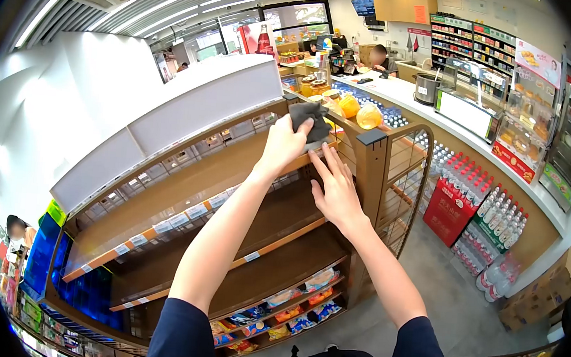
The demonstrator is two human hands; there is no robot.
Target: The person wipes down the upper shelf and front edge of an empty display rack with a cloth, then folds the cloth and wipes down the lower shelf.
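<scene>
My left hand (286, 140) grips a crumpled dark grey cloth (311, 121) at the right end of the top shelf (183, 201) of a brown store rack. Just below it, my right hand (340, 195) is open with fingers apart, its fingertips at the shelf's front edge by the rack's end post (370, 178). Whether those fingertips press on the edge or on something under the cloth, I cannot tell. White price labels (179, 220) line the front edge of the shelf.
Bagged snacks (281, 316) fill the rack's lowest shelves. A wire side panel (402, 188) closes its right end. Bottle packs (456, 205) and a cardboard box (548, 286) stand along the counter (400, 90). A person (380, 62) is behind the counter, another (20, 231) at far left.
</scene>
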